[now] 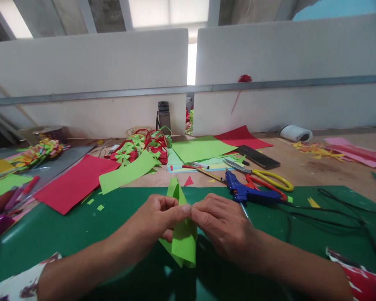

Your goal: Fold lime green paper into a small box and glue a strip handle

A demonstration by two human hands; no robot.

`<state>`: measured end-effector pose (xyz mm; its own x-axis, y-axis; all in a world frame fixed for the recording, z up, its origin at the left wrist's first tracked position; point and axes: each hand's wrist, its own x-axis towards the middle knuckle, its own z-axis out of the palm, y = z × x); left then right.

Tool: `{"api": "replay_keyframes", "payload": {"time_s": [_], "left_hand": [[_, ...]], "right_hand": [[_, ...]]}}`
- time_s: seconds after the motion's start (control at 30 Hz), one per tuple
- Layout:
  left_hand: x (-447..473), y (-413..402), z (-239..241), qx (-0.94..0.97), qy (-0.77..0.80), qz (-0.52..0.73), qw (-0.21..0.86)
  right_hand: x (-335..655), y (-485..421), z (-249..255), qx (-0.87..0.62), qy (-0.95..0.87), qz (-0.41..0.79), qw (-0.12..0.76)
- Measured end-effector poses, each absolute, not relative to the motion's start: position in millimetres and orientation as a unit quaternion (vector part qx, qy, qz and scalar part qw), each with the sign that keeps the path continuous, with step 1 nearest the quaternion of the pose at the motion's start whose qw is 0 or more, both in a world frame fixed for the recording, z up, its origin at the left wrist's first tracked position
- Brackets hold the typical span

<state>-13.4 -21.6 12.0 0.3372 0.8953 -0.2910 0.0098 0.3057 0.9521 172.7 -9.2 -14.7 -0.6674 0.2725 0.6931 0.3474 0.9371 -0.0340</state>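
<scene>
Nearest me, above the dark green, glossy cover [119, 242] on the near part of the surface, a person's bare hands meet around a folded piece of light-green paper [184, 242], just left of the middle. The left hand [163, 217] has a grip on it, thumb in front and fingers curled behind, probably to keep the layers from springing apart; the right hand [224, 225] brings its fingertips against the left thumb, its grip seemingly pinched on the paper's right edge, as if to press a crease. The paper stands roughly on end, which I take to leave that edge within reach of both thumbs. Beyond the right hand lie a blue plastic glue gun [247, 192] and metal scissors with yellow and red handles [253, 172], likely put there for easy reach. To the left, a red rectangular sheet [78, 182] overlaps the cover, near a light-green paper strip [128, 171]. Farther back, on the bare brown surface [303, 167], sit a heap of red and green paper pieces [138, 146], a broad light-green sheet [203, 148] and a flat black phone [258, 157]. A grey bottle with a dark lid [163, 117] stands by the tall white panels [87, 67], crossed by a grey rail [113, 94], with bright windows [169, 11] behind.
</scene>
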Motion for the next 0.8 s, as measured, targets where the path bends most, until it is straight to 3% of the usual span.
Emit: {"api": "replay_keyframes", "payload": {"time_s": [0.33,0.53,0.8], "left_hand": [[-17,-20,4,0.371,0.377,0.346,0.775],[-17,-18,2,0.395,0.394,0.353,0.751],[-13,-23,4,0.412,0.449,0.411,0.678]], "right_hand": [[173,-10,-19,-0.220,-0.892,0.029,0.394],[172,-12,-15,-0.263,-0.866,0.095,0.415],[169,-33,0,-0.235,-0.881,-0.032,0.411]]}}
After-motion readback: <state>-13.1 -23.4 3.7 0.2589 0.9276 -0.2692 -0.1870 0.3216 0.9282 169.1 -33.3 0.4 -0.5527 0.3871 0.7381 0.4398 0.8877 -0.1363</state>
